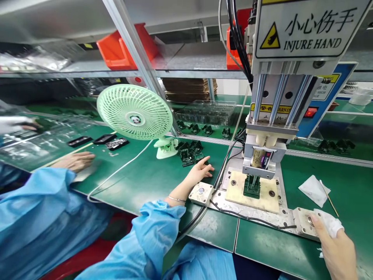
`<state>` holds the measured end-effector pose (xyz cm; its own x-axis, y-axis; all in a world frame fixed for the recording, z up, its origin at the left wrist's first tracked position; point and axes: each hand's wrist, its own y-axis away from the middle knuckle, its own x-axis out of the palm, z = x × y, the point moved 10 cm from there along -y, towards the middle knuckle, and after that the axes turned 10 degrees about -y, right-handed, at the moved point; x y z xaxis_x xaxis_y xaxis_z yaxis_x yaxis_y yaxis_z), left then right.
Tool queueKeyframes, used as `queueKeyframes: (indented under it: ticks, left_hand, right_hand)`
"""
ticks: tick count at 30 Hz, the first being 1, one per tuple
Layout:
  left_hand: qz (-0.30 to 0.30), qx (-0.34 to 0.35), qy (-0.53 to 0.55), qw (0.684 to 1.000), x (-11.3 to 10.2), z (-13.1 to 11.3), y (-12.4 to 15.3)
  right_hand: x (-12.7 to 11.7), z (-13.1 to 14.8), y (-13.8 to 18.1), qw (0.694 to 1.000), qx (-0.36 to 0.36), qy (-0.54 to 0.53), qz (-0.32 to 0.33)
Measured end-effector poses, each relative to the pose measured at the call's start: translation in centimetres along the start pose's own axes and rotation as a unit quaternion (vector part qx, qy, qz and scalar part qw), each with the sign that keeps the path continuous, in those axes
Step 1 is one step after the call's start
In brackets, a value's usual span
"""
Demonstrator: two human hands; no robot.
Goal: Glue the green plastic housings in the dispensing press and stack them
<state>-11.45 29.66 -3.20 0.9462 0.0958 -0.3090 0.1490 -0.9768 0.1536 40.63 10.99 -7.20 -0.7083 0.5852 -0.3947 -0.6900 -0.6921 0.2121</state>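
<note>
My left hand (200, 170) reaches over the green bench with its fingers stretched out, and I see nothing in it. Just beyond it lies a pile of dark green plastic parts (188, 152). Below its wrist sits a left button box (201, 193). My right hand (335, 247) is closed round a crumpled white tissue (330, 222), its thumb over the right button box (305, 222); whether the thumb presses the button I cannot tell. Between the hands stands a press (264, 151), its head down at a dark green part (251, 187) on the cream fixture plate (268, 200).
A pale green fan (135, 112) stands at left, its white cable (122, 165) crossing the bench. Black cables run beside the press. A flat tissue (314, 190) and a thin stick (329, 198) lie at right. A co-worker's hand (74, 161) rests at far left.
</note>
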Motion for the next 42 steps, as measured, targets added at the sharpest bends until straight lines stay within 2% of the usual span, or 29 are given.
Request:
queueKeyframes:
  ticks: [2,6,8,10,12,14,18,20,22,26,28,30,35,38,42]
  left_hand:
    - [-0.040,-0.010,0.018,0.999,-1.3,1.2,0.5]
    - [-0.150,-0.030,0.030,0.988,-5.6,3.9,1.9]
    - [-0.196,-0.032,0.025,0.980,-7.8,4.8,2.1]
    - [-0.233,-0.032,0.005,0.972,-9.4,5.4,1.9]
    - [-0.249,-0.031,-0.031,0.967,-10.2,5.6,1.3]
    - [-0.234,-0.020,-0.082,0.969,-9.8,5.4,0.6]
    - [-0.152,0.034,-0.200,0.967,-6.6,4.0,-0.5]
    - [-0.137,0.062,-0.248,0.957,-5.4,3.1,-0.8]
    - [-0.158,0.073,-0.286,0.942,-5.4,2.5,-1.2]
    - [-0.244,0.033,-0.338,0.908,-7.5,2.4,-1.6]
    - [-0.245,0.026,-0.353,0.903,-7.6,2.6,-1.8]
    - [-0.207,0.044,-0.364,0.907,-6.6,2.4,-2.2]
    - [-0.100,0.133,-0.389,0.906,-2.2,0.7,-2.8]
    - [-0.085,0.158,-0.397,0.900,-0.7,-0.3,-3.3]
    - [-0.085,0.167,-0.399,0.898,-0.2,-0.9,-3.5]
  right_hand:
    - [0.0,0.1,0.1,1.000,-0.002,-0.017,0.002]
    - [-0.2,-0.2,0.5,1.000,0.022,-0.009,-0.003]
    - [-0.4,0.3,0.7,1.000,0.006,0.003,-0.014]
    - [-0.5,0.7,1.0,1.000,-0.006,0.018,-0.024]
    - [-0.6,0.7,1.2,0.999,0.003,0.032,-0.033]
    - [-0.5,0.5,1.4,0.998,0.023,0.035,-0.037]
    - [-0.3,0.3,1.4,0.999,0.039,0.012,-0.029]
    - [-0.3,0.2,1.2,0.999,0.038,0.003,-0.026]
    - [-0.5,0.3,0.9,0.999,0.019,-0.003,-0.031]
    - [-0.7,0.3,0.9,0.999,-0.007,-0.007,-0.050]
    - [-0.5,0.1,1.0,0.999,0.000,-0.017,-0.045]
    - [-0.3,0.1,1.1,0.999,-0.001,-0.031,-0.041]
    - [0.1,0.2,0.9,0.998,-0.020,-0.050,-0.035]
    - [0.1,0.0,0.7,0.998,-0.021,-0.053,-0.035]
    - [0.0,-0.4,0.7,0.998,-0.004,-0.052,-0.031]
